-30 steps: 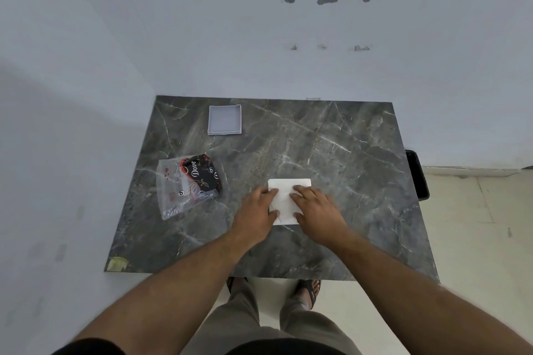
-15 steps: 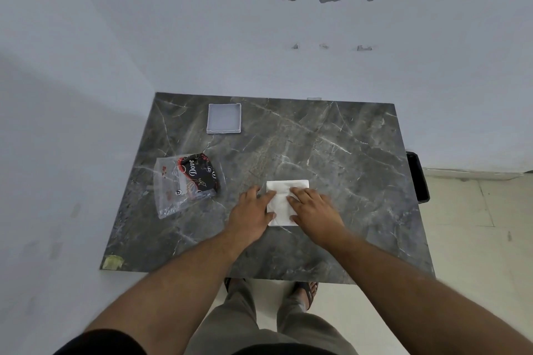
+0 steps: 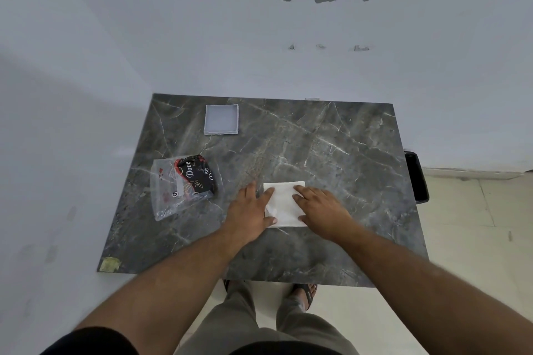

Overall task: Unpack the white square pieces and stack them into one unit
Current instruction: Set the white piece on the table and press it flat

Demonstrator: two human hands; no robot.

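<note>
A white square piece (image 3: pixel 283 202) lies flat near the middle of the dark marble table (image 3: pixel 346 153). My left hand (image 3: pixel 249 212) rests on its left edge, fingers spread, thumb at the near left corner. My right hand (image 3: pixel 321 209) lies on its right side with the fingers flat on top. Both hands press or steady the piece against the table rather than lift it. Whether it is one piece or a stack I cannot tell.
A clear plastic wrapper with a black Dove label (image 3: pixel 184 184) lies at the left. A shallow white square tray (image 3: pixel 221 119) sits at the far left of the table. A black bin (image 3: pixel 416 176) stands off the right edge. Walls close in at back and left.
Both hands stay on the white piece with little change. The left fingers have spread slightly over its left edge. The camera view has shifted a little.
</note>
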